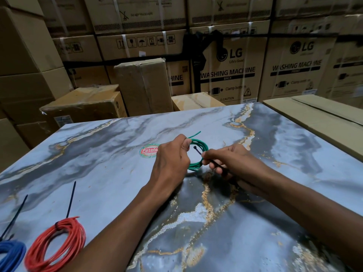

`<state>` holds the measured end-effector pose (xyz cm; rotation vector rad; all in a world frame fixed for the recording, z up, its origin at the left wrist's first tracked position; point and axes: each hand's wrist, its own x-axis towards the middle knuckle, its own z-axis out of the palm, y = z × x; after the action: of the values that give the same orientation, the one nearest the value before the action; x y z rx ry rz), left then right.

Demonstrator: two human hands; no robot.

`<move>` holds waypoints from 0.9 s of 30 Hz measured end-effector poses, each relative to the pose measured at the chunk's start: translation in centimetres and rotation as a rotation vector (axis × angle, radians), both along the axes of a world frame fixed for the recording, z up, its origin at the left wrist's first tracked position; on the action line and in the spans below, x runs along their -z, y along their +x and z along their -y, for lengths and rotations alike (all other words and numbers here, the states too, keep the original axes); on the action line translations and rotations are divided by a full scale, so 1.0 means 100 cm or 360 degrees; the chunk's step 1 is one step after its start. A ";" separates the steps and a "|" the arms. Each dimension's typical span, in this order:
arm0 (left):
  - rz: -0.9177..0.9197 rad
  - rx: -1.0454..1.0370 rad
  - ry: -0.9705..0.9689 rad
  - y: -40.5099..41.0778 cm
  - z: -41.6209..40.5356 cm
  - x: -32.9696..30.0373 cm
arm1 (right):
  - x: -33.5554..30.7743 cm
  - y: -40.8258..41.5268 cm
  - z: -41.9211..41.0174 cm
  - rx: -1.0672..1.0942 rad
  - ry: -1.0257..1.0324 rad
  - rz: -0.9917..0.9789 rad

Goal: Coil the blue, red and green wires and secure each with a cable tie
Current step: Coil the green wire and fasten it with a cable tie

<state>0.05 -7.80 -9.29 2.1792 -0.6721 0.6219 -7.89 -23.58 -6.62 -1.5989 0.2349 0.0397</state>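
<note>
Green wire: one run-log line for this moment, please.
green wire: coiled, untied | left hand: grips coil | right hand: pinches cable tie through coil | red coil, blue coil: tied

tabletop [102,154]: smooth, semi-glossy marble-look finish, grey-blue w/ gold veins. green wire [198,147], red coil [57,246], blue coil [11,254]: smooth plastic insulation, slight sheen. cable tie [198,151]: black plastic, matt. boxes [141,87]: matt brown cardboard, some w/ glossy tape & white plastic strapping. sticker [149,150]: glossy.
</note>
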 end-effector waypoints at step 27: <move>0.0236 0.0074 0.0226 -0.001 -0.002 -0.005 | 0.004 0.005 -0.002 0.0001 0.0433 -0.0172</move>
<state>-0.06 -7.61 -8.79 2.2562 -0.8665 0.7362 -7.42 -23.36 -7.04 -1.3274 0.3009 0.1520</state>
